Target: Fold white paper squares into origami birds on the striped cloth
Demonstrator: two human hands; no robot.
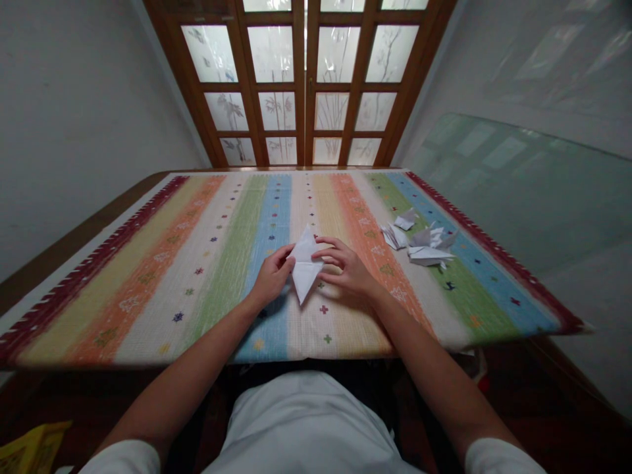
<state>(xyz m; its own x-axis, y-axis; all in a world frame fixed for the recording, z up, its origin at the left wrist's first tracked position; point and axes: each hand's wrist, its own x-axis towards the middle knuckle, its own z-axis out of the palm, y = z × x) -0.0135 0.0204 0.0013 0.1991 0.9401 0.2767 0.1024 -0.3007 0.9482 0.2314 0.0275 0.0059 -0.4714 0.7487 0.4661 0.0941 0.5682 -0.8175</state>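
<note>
One white folded-paper diamond (305,280) is pinched by the left hand (271,272); the right hand (349,266) curls at its edge, grip unclear from here. Over the middle of the multicoloured striped cloth (207,309), it looks part-folded; white folded-paper figures (427,255) on the cloth's right look finished.

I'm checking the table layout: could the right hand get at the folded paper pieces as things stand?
Probably yes: only striped cloth shows between the right hand and the folded paper pieces, though its fingers are at the diamond-shaped paper, which the left hand holds.
</note>
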